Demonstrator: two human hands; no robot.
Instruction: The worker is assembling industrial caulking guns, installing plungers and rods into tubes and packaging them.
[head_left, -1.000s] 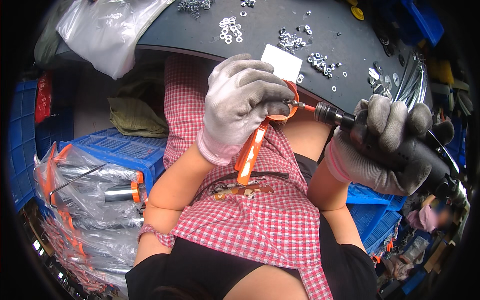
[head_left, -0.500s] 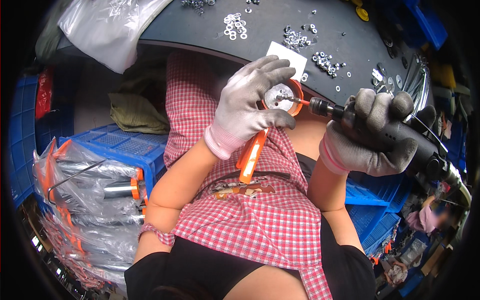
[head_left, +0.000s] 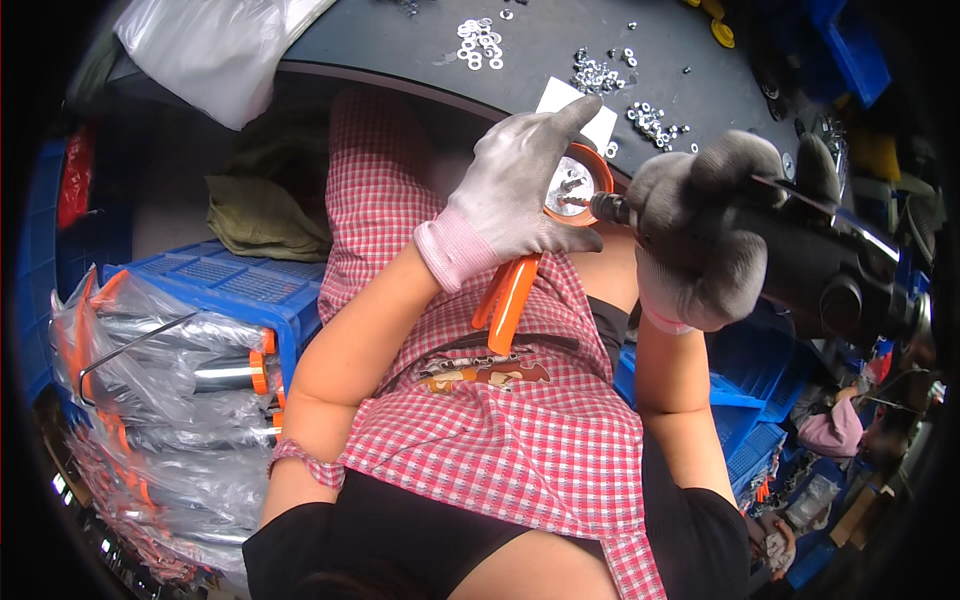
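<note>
Dark workbench [head_left: 400, 40]: across the top, bearing loose washers [head_left: 480, 45], a spread of nuts [head_left: 652, 125] and a white card [head_left: 560, 93] partly behind the fingers.
Orange-rimmed cup [head_left: 608, 182]: over the wearer's lap, just off the bench edge, its open face turned toward the right.
Left hand [head_left: 530, 180]: gloved, curled around the cup, fingers above and thumb below.
Right hand [head_left: 705, 235]: gloved, grasping a black power driver [head_left: 800, 255], its chuck [head_left: 610, 208] aimed into the cup.
Metal disc [head_left: 567, 176]: seated inside the rim, with small hardware near its middle, so we judge that much done.
Fastening: we take it to be partway, as the driver bit [head_left: 578, 202] reaches the disc; we see nothing that shows it finished.
Bit tip: too small for us to tell whether it is touching, engaged or just short.
Orange handle [head_left: 512, 300]: hangs below the left hand, which hides where it meets the cup.
Trigger: covered by the right hand; we cannot tell whether it is pressed.
Driver's rear: blurred and dark, hard for us to trace.
</note>
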